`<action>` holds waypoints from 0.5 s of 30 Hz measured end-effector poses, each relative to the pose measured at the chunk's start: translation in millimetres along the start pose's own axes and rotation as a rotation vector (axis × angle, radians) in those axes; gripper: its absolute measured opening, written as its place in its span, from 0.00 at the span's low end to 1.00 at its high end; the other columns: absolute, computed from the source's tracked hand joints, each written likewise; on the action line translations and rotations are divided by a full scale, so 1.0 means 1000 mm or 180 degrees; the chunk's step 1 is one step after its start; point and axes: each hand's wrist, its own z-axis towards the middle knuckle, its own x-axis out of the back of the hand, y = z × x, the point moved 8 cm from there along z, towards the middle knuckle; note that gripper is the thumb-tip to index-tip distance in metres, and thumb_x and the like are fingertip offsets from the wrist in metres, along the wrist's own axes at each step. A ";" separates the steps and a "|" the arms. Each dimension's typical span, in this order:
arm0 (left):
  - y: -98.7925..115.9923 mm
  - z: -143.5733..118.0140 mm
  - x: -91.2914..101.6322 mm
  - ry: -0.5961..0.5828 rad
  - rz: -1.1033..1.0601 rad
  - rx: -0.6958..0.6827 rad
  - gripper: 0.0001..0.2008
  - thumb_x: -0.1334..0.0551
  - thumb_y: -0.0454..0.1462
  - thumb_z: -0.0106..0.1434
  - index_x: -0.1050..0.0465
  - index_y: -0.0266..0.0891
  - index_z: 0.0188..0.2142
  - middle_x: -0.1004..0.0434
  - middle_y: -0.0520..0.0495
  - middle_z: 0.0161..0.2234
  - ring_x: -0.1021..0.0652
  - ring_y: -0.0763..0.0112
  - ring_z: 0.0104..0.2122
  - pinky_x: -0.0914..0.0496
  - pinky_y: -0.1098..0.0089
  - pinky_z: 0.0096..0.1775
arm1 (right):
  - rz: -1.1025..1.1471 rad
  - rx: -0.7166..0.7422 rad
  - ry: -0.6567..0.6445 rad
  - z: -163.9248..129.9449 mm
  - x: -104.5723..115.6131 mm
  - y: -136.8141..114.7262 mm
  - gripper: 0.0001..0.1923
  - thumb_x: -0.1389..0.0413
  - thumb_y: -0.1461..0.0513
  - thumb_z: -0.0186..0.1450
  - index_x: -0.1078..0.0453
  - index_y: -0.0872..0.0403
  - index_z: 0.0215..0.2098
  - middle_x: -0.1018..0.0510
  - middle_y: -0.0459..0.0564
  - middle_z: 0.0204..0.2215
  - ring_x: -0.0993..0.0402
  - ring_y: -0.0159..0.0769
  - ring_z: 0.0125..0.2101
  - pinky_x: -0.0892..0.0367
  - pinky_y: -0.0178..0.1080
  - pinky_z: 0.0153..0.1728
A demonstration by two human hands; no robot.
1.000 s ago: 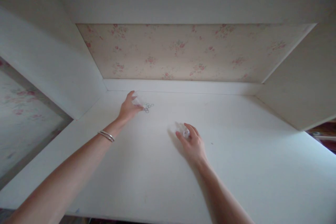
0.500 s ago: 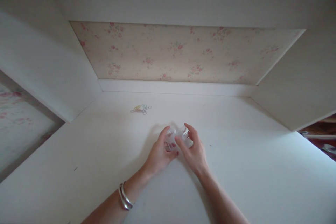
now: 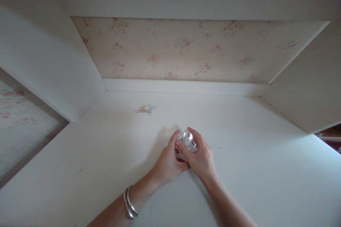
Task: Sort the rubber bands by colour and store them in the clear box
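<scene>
Between both hands is a small, shiny, clear plastic piece, which looks like a little container; its exact shape is partly hidden by the fingers. My left hand wraps around its left and lower side, thumb and fingers curled. From the right, my right hand grips it with the thumb across the near side and fingers over the far edge. Two silver bangles circle the left wrist. Farther back lies a loose cluster of small thin rings in yellow, reddish and bluish tones, apart from both hands.
The white tabletop is bounded by a low back ledge, with floral wallpaper behind. White side panels rise left and right. A tiny dark speck lies at the left, another bit at the right.
The two hands have drawn closer together, and the clear plastic parts they held side by side now appear stacked as one. The view has shifted slightly; the rings stay put.
</scene>
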 end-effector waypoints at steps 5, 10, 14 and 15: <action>0.005 -0.001 0.006 0.0039 -0.0348 0.0074 0.45 0.32 0.31 0.51 0.56 0.44 0.62 0.32 0.36 0.52 0.24 0.59 0.43 0.27 0.64 0.40 | 0.0538 -0.0015 -0.0236 0.003 -0.004 0.003 0.27 0.43 0.49 0.58 0.34 0.49 0.53 0.27 0.51 0.49 0.29 0.42 0.46 0.33 0.43 0.46; 0.016 -0.004 0.013 -0.0006 -0.0799 0.0403 0.44 0.34 0.30 0.54 0.57 0.47 0.64 0.33 0.39 0.54 0.25 0.62 0.44 0.29 0.66 0.41 | 0.1714 -0.0681 -0.0406 0.008 -0.012 0.025 0.25 0.48 0.48 0.62 0.34 0.51 0.53 0.25 0.52 0.46 0.28 0.40 0.43 0.32 0.40 0.41; 0.018 -0.007 0.014 -0.0045 -0.0997 0.0651 0.44 0.35 0.31 0.54 0.56 0.53 0.64 0.35 0.42 0.56 0.27 0.59 0.48 0.29 0.63 0.42 | 0.2060 -0.0806 -0.0647 0.008 -0.019 0.025 0.26 0.48 0.48 0.62 0.34 0.52 0.53 0.23 0.50 0.39 0.28 0.36 0.35 0.33 0.35 0.33; 0.018 -0.007 0.015 -0.0049 -0.1005 0.0665 0.44 0.34 0.31 0.54 0.56 0.54 0.64 0.35 0.43 0.56 0.27 0.60 0.47 0.29 0.63 0.42 | 0.2055 -0.0764 -0.0663 0.008 -0.019 0.024 0.25 0.48 0.48 0.62 0.32 0.53 0.51 0.23 0.50 0.37 0.29 0.35 0.33 0.34 0.34 0.31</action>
